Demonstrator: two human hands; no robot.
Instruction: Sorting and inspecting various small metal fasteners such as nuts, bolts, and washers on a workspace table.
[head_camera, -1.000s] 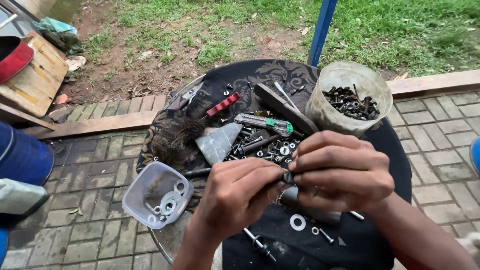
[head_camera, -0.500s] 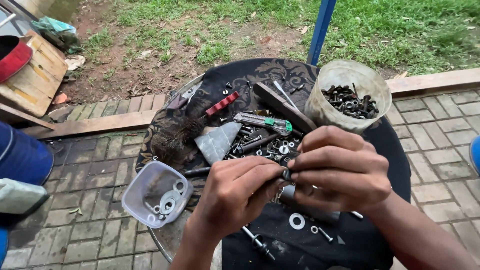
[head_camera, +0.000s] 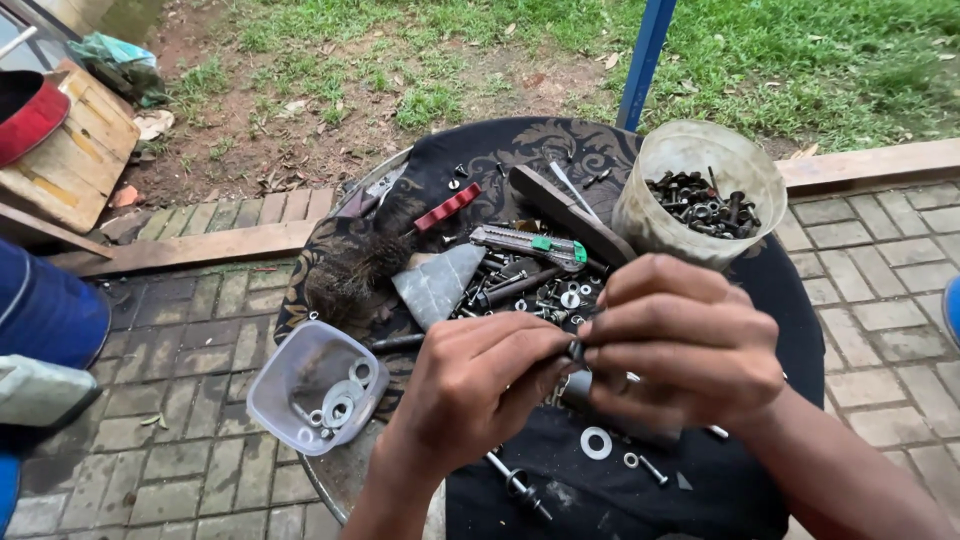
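Over at the far left, a blue drum (head_camera: 40, 310) edges into the picture, with a red-rimmed tub (head_camera: 30, 115) on a wooden board (head_camera: 85, 150) above it. Moving right, the round bench (head_camera: 400, 200) under its dark patterned cloth (head_camera: 520, 150) carries the lot: a clear tub (head_camera: 300, 375) of washers at its left rim, a wire brush (head_camera: 350, 275), a red-handled tool (head_camera: 447, 207), a grey shard (head_camera: 440, 283) and a green-trimmed utility knife (head_camera: 530, 245) on a heap of loose screws (head_camera: 530, 290).

Now the middle, and this is where the action is. Left hand (head_camera: 470, 385) and right hand (head_camera: 690, 345) are pressed fingertip to fingertip, both pinched tight on a small dark fastener (head_camera: 575, 350) held just above the cloth. Compared with a second ago the hands have barely shifted, the right knuckles rolled slightly and the grip no looser. That reads to me like a fiddly threading or twisting job under way, not a pick or a drop. What exactly the piece is, I can't tell; it's nearly hidden by the fingers.

Below the hands lie a white washer (head_camera: 596, 442) and a bolt (head_camera: 515, 483). Further right, a cloudy jar (head_camera: 690, 235) full of dark nuts sits at the bench's back edge, with a blue post (head_camera: 645, 60) rising behind on the grass.
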